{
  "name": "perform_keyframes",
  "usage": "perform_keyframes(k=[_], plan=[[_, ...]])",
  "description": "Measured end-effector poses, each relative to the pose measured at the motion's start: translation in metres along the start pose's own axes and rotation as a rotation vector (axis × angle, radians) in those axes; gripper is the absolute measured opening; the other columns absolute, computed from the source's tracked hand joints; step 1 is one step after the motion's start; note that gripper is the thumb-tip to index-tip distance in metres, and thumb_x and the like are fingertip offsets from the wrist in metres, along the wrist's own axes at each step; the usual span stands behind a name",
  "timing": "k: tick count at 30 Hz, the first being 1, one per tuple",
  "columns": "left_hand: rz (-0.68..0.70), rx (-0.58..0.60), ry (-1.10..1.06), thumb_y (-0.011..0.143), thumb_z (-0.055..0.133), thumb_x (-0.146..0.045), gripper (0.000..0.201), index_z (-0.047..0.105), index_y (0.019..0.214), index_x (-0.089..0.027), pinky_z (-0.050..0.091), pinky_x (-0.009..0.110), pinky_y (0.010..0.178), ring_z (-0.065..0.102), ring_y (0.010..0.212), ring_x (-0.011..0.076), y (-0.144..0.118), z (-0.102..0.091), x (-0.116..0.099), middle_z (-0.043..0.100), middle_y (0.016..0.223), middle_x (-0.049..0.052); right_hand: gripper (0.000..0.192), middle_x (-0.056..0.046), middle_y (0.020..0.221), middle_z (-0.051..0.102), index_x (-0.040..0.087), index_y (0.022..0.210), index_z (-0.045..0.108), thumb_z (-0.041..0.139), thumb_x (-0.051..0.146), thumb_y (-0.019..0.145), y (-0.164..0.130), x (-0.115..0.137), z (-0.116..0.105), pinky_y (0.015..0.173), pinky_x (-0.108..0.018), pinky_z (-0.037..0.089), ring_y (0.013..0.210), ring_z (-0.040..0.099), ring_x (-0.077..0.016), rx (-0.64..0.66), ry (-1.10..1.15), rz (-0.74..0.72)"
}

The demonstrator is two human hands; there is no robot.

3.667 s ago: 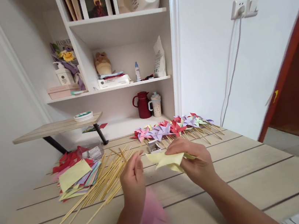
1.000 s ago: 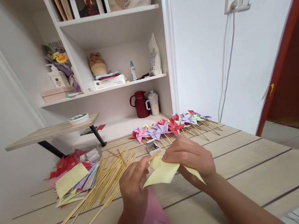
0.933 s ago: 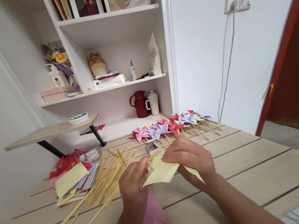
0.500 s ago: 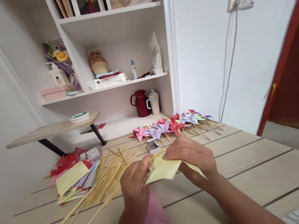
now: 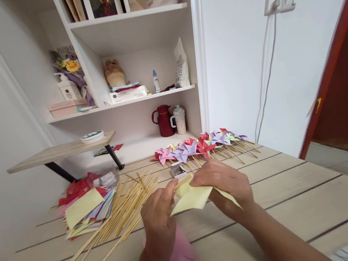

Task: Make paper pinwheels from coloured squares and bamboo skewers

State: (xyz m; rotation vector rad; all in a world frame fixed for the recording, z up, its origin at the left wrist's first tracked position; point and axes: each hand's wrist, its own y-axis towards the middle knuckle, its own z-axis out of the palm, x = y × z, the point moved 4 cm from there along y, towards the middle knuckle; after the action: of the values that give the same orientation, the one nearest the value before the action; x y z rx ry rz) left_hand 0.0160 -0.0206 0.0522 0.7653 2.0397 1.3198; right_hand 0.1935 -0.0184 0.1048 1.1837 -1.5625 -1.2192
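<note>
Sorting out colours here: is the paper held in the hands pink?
No, the folded paper between the left hand and right hand is pale yellow.

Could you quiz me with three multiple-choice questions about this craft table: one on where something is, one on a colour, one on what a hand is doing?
1. Where does the loose pile of thin wooden sticks lie?
A. left of the hands
B. on the shelf
C. on the floor

2. What colour is the folded paper sheet held in the hands?
A. red
B. pale yellow
C. purple

3. What is the right hand doing?
A. resting flat on the table
B. gripping the folded paper sheet
C. holding the red jug

Answers: 1 A, beside the stack of coloured paper squares; 2 B, it shows yellow between the left hand and the right; 3 B, fingers closed on it.
</note>
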Motion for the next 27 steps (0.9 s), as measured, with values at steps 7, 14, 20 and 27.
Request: perform_keyframes(k=[7,14,20,27], plan=[[-0.008,-0.006,-0.004,0.096,0.044,-0.012,0.035,0.065,0.123,-0.020,0.053,0.027,0.068,0.068,0.077,0.0159,0.0011,0.0001,0.0001,0.073,0.093,0.006,0.017,-0.009,0.081,0.073,0.017,0.097,0.070,0.054,0.015,0.093,-0.0009,-0.0010,0.0004,0.063,-0.035,0.049,0.070,0.064,-0.0200,-0.005,0.000,-0.001],[0.008,-0.046,0.007,0.095,0.046,-0.011,0.034,0.066,0.122,-0.020,0.052,0.027,0.068,0.067,0.075,0.0155,0.0013,0.0012,-0.0006,0.073,0.092,0.006,0.017,-0.008,0.079,0.074,0.018,0.096,0.070,0.053,0.017,0.094,0.0011,0.0005,-0.0007,0.063,-0.035,0.050,0.069,0.065,-0.0199,-0.002,-0.012,0.006],[0.036,-0.011,0.053,0.096,0.041,-0.009,0.037,0.065,0.122,-0.020,0.054,0.027,0.071,0.068,0.078,0.0155,0.0054,-0.0029,-0.0033,0.074,0.094,0.006,0.017,-0.007,0.079,0.073,0.019,0.097,0.070,0.054,0.014,0.093,0.0014,-0.0006,0.0000,0.062,-0.034,0.049,0.068,0.064,-0.0196,0.006,-0.008,0.008],[0.034,-0.013,0.078,0.095,0.041,-0.008,0.038,0.065,0.121,-0.020,0.052,0.027,0.069,0.067,0.075,0.0152,0.0046,-0.0040,-0.0043,0.074,0.094,0.005,0.017,-0.007,0.080,0.072,0.018,0.098,0.069,0.055,0.011,0.090,-0.0019,-0.0030,0.0019,0.063,-0.035,0.048,0.069,0.064,-0.0201,0.027,-0.005,0.013]])
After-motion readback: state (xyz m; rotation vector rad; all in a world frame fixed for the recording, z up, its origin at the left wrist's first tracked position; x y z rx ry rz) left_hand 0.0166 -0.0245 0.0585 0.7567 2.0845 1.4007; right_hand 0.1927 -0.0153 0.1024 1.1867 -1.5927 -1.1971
